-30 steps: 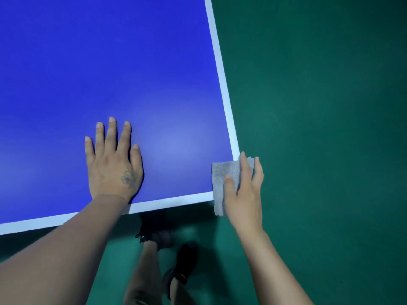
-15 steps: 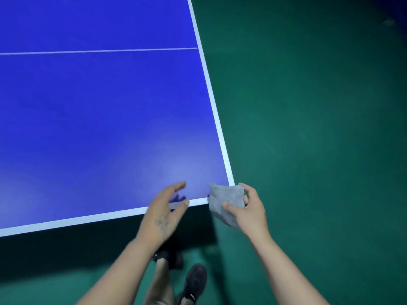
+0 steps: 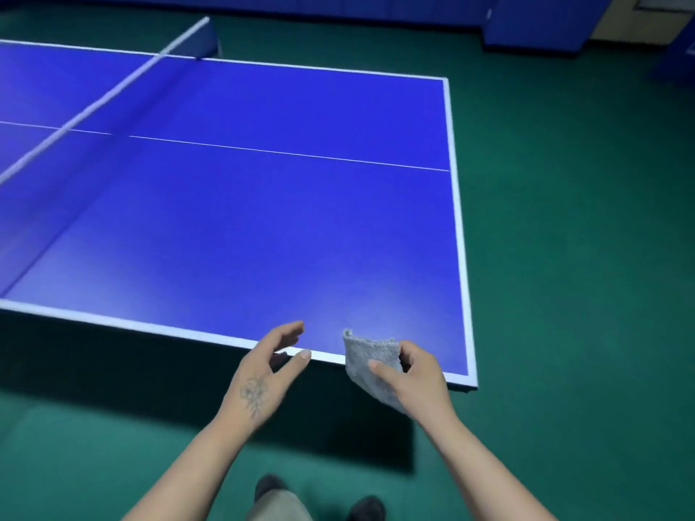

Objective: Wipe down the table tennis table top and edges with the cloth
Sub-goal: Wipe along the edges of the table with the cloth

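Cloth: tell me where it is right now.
In the head view, the grey cloth is gripped in the right hand, over the table's near edge by its right corner.

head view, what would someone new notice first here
The big blue table tennis table fills most of the view, white-edged, against the dark green floor, with its net blurred at upper left. At the table's near edge close to the right corner, the right hand pinches a crumpled grey cloth. Beside it the left hand, with a tattoo on its back, hovers open toward the cloth.
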A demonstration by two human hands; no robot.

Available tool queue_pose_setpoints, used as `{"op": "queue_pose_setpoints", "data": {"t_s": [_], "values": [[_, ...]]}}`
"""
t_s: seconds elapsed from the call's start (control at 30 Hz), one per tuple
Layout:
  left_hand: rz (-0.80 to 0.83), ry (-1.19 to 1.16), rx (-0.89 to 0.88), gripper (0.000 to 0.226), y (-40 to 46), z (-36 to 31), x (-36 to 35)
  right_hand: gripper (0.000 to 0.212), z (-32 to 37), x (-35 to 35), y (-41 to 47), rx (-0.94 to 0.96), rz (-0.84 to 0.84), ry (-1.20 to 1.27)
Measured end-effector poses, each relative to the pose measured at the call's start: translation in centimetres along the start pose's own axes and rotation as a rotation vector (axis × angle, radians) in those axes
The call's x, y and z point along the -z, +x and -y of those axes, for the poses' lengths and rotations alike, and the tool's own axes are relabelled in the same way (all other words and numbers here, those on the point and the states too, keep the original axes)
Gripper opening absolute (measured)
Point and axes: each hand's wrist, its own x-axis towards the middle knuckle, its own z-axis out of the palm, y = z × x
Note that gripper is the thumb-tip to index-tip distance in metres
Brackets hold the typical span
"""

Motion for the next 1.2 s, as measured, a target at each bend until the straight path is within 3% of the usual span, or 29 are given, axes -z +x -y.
{"op": "queue_pose_setpoints", "data": {"t_s": [0.17,0.43,0.87,1.2], "values": [[-0.129,-0.050,-0.020,0.038,-2.7,0.2,6.8,0.017,3.9,-5.6,-0.6,0.103,0.135,-0.021],[-0.349,-0.076,0.004,0.040,-10.4,5.1,19.4,0.019,9.9,-19.3,-3.8,0.246,0.347,-0.086],[-0.706,-0.145,0.217,0.040,-25.1,16.3,38.9,0.016,15.4,-44.7,-13.9,0.339,0.745,-0.210],[-0.945,-0.234,0.302,0.040,-25.1,20.0,47.9,0.020,21.5,-58.2,-12.4,0.400,0.941,-0.265]]}}
